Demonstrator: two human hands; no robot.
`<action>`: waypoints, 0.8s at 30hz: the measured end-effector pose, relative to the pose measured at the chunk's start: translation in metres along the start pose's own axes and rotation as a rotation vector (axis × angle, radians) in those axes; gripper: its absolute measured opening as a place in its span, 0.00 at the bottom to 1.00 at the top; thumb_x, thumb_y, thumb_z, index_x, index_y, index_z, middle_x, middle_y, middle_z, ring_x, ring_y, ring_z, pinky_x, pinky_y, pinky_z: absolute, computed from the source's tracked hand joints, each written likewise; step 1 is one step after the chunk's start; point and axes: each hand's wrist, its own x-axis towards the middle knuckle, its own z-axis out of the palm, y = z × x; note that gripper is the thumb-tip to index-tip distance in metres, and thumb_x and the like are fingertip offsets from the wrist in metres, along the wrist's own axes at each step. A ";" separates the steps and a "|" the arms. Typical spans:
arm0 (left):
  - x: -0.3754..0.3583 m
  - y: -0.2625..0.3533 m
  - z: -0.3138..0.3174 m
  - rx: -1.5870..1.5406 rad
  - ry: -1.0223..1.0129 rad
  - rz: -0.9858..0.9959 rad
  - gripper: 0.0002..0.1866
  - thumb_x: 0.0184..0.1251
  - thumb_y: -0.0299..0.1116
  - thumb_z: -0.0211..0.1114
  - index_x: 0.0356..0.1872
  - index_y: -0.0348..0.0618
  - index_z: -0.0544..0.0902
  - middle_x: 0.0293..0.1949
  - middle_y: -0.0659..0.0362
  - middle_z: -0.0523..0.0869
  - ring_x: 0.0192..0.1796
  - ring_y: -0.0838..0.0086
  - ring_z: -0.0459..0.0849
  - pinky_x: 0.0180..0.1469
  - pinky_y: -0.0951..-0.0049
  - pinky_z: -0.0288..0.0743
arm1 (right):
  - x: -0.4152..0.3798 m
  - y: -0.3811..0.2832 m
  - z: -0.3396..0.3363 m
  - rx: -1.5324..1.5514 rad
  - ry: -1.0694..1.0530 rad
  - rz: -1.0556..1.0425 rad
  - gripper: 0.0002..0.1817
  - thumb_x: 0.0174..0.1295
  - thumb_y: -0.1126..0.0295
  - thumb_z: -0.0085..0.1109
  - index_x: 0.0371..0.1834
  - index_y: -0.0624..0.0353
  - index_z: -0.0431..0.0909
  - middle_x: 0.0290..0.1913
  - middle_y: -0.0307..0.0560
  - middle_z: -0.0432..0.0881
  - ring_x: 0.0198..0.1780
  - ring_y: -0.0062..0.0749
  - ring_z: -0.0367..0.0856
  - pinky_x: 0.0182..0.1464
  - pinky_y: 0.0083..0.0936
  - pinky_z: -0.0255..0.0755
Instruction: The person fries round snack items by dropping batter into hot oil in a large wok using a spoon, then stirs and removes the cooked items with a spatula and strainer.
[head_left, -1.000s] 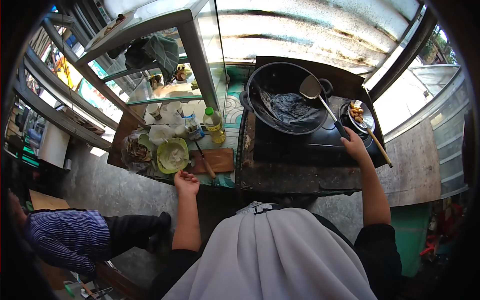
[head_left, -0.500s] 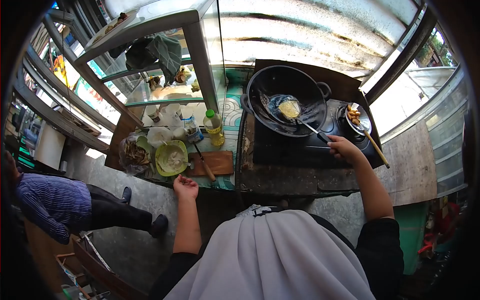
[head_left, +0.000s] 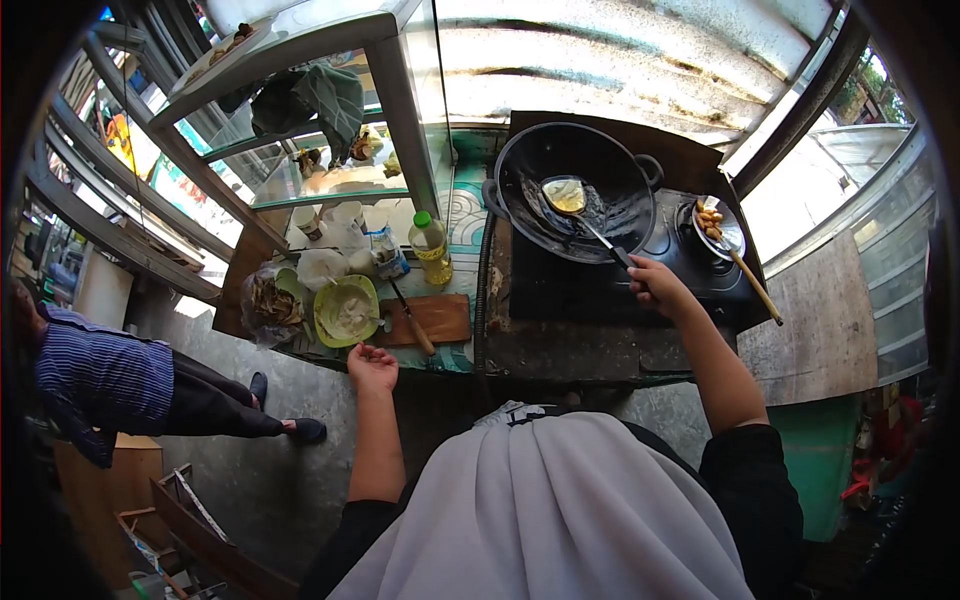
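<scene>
My right hand [head_left: 660, 284] is closed round the black handle of a metal spatula [head_left: 599, 236]. The spatula's broad head rests inside a large dark wok [head_left: 628, 190], with something shiny and yellowish on or under it. Oil seems to pool at the wok's bottom. My left hand [head_left: 372, 366] hovers palm up with its fingers loosely curled, holding nothing that I can see. Just beyond it sits a yellow-green bowl [head_left: 324, 335] of whitish batter. A wooden-handled tool [head_left: 418, 332] lies across a brown cutting board [head_left: 452, 318] to its right.
The wok sits on a black stove [head_left: 540, 285]. A small strainer [head_left: 729, 240] of fried pieces lies at right. Behind the bowl stand an oil bottle [head_left: 430, 250], a plastic bag [head_left: 268, 305] and a glass display case [head_left: 392, 100]. At left a person in stripes [head_left: 115, 370] stands.
My right hand and the spatula have moved left; the spatula's head has shifted up and left inside the wok. My left hand stays near the bowl. The person at left has shifted slightly.
</scene>
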 end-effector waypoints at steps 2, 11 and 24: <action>0.000 0.003 -0.002 -0.008 -0.015 0.003 0.03 0.63 0.37 0.54 0.33 0.55 0.75 0.26 0.70 0.73 0.27 0.79 0.70 0.26 0.77 0.61 | 0.005 0.002 0.003 0.038 -0.008 -0.017 0.27 0.66 0.68 0.51 0.69 0.49 0.61 0.23 0.31 0.67 0.17 0.12 0.63 0.18 0.09 0.58; -0.008 0.012 -0.012 -0.035 -0.003 0.030 0.04 0.65 0.37 0.53 0.35 0.56 0.76 0.26 0.70 0.73 0.26 0.78 0.70 0.26 0.77 0.61 | 0.014 0.021 0.005 0.070 0.039 -0.145 0.29 0.66 0.68 0.51 0.71 0.49 0.57 0.22 0.32 0.66 0.16 0.13 0.61 0.17 0.11 0.55; -0.003 0.015 -0.019 -0.017 -0.013 0.013 0.05 0.65 0.37 0.52 0.35 0.59 0.77 0.24 0.72 0.73 0.25 0.79 0.70 0.25 0.76 0.60 | -0.015 0.015 -0.018 -0.054 0.140 -0.252 0.30 0.67 0.68 0.50 0.72 0.50 0.57 0.23 0.33 0.67 0.17 0.12 0.61 0.17 0.12 0.55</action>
